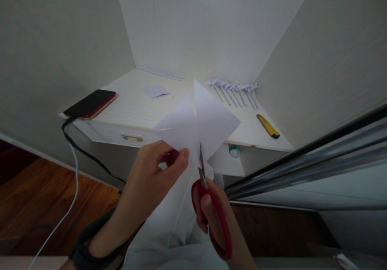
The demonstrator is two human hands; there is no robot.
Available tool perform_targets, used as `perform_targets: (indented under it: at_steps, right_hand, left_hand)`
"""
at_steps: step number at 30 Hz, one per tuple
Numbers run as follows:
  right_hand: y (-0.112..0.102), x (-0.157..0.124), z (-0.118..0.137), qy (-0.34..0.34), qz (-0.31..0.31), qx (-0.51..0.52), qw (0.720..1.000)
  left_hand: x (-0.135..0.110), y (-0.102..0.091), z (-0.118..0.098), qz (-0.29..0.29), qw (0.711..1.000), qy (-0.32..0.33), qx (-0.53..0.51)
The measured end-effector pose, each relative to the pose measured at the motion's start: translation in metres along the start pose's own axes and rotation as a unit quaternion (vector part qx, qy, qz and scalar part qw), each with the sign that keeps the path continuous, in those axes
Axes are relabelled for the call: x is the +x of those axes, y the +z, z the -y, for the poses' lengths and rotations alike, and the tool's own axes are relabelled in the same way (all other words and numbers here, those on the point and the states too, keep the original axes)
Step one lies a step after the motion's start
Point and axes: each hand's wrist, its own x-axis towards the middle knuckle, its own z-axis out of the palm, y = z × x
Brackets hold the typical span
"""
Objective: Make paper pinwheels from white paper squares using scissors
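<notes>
My left hand (161,171) pinches the lower left part of a white square of paper (178,125), held up corner-first like a diamond. A slit runs through the paper from its top corner down towards the middle. In my right hand (216,209) is a pair of scissors (222,229) with red handles, my thumb and fingers through the loops. The blades point up and away and overlap the lower middle of the paper, by the lower end of the slit. Part of the blades is hidden by the paper.
On the white desk (133,96) lie a phone (90,102) with a black cable, a small paper square (156,90), thin paper strips (160,73), several folded paper pinwheels on sticks (232,88) and a yellow utility knife (267,126). A green-capped bottle (234,150) stands below.
</notes>
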Motion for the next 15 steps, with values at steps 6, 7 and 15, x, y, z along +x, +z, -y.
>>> perform_targets:
  at_steps: [6, 7, 15]
  right_hand:
    - [-0.0005, 0.0008, 0.0016, -0.003, -0.028, 0.004, 1.0]
    - [-0.0007, 0.0007, 0.0001, -0.003, -0.027, 0.01, 1.0]
    - [-0.0011, -0.0008, -0.0053, -0.022, 0.014, 0.067, 0.997]
  left_hand:
    - [0.0002, -0.0001, 0.0007, -0.008, 1.0, 0.002, -0.007]
    - [0.0001, 0.0002, 0.0008, -0.01, 1.0, -0.001, -0.011]
    - [-0.0004, 0.0008, 0.0025, 0.024, 0.999, 0.026, 0.022]
